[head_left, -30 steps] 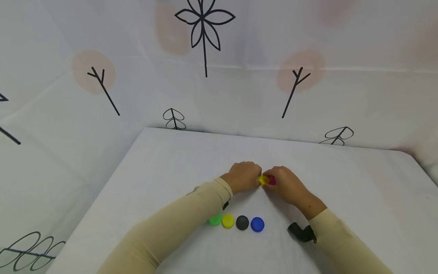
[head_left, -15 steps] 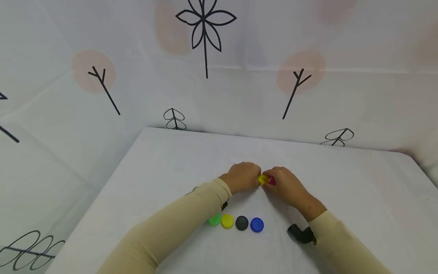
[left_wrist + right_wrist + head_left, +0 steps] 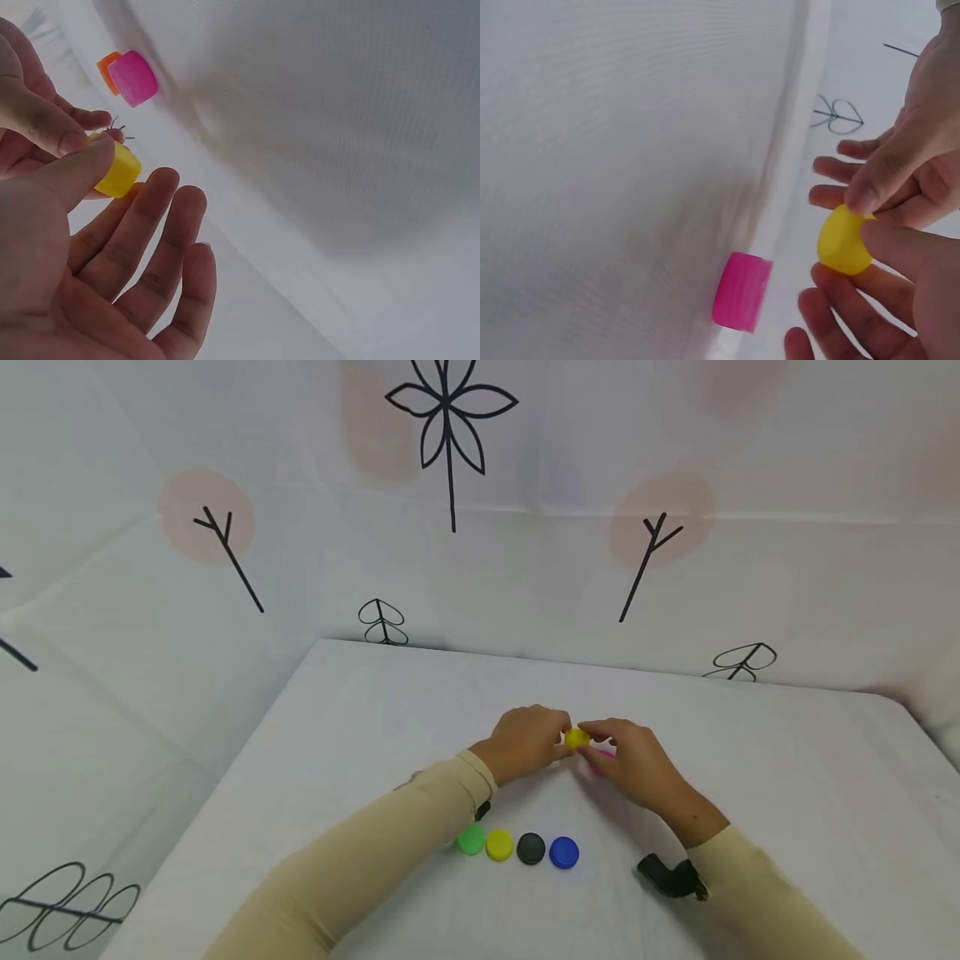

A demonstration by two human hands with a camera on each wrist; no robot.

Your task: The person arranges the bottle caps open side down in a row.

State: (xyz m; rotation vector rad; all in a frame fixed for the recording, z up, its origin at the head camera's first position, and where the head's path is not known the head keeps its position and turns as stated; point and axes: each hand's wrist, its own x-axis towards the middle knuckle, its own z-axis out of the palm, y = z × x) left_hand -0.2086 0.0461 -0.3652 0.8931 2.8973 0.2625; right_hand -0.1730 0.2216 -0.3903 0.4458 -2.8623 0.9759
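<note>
Between the two hands is a small yellow round cap (image 3: 577, 739), raised above the white table. My left hand (image 3: 527, 742) pinches its left side, thumb below and fingers above. From the other side my right hand (image 3: 643, 767) pinches it too, with thumb and fingertips. In the right wrist view the cap (image 3: 844, 241) turns its round face to the camera, and the remaining fingers of both hands are spread. A pink cap (image 3: 742, 292) rests on the table under the right hand. An orange piece (image 3: 109, 71) shows behind the pink cap (image 3: 133, 79) in the left wrist view.
A row of caps lies nearer the body: green (image 3: 471, 839), yellow (image 3: 499, 844), black (image 3: 531, 848) and blue (image 3: 564, 852). The left sleeve (image 3: 390, 835) covers the row's left end. A patterned white cloth (image 3: 525, 577) stands behind the table's far edge.
Both hands have risen slightly and their fingers have spread more. The yellow cap has gone up with them and turned. More of the pink cap shows below the right hand.
</note>
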